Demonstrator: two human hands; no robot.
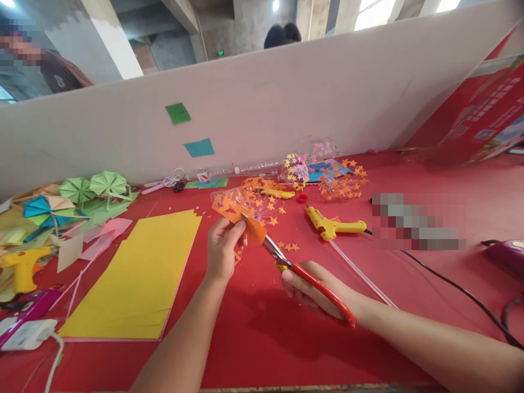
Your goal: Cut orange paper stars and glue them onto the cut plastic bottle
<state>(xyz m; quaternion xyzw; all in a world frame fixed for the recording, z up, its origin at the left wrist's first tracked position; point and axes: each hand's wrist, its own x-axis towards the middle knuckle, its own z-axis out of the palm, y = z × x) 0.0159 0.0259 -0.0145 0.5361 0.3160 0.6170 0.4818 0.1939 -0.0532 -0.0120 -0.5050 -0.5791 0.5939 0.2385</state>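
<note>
- Head view: pinching a flat strip of orange paper point(254, 230) between thumb and fingers of the left hand point(222, 248), above the red tabletop point(254, 349).
- Gripping red-handled metal scissors point(289, 263) in the right hand point(323, 277), blades at the orange strip.
- Beyond, showing a transparent plastic bottle point(254, 168) on its side near the white partition point(245, 98), plus clear plastic curls dotted with paper stars point(346, 180).
- At far right, showing a red printed box point(477, 112), contents hidden.
- At left, showing smooth stacked yellow sheets point(135, 278) and pleated green paper parasols point(108, 184).
- Near the scissors, showing a yellow glue gun point(327, 225).
</note>
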